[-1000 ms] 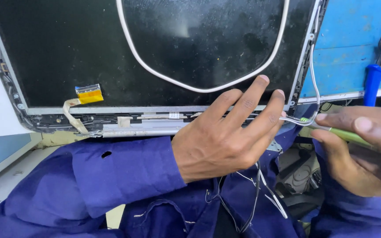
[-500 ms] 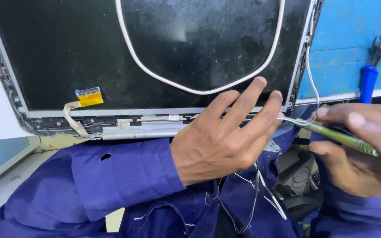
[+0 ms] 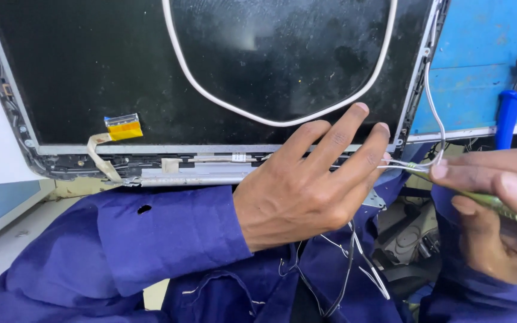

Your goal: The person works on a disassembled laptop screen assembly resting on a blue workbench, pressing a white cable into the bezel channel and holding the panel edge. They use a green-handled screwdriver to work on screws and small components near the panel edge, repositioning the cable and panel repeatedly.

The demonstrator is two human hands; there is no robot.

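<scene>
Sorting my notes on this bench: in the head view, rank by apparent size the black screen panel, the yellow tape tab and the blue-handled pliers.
1. black screen panel, filling most of the frame.
2. blue-handled pliers, partly cut off at the edge, so unsure.
3. yellow tape tab, smallest.

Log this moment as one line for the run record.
left hand: fingers spread over panel's lower edge | right hand: grips green tweezers, tips at thin wires | screen panel: on lap

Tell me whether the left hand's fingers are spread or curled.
Spread. The left hand lies flat with its fingers straight and fanned toward the lower edge of the dark screen panel; none is curled.
</scene>
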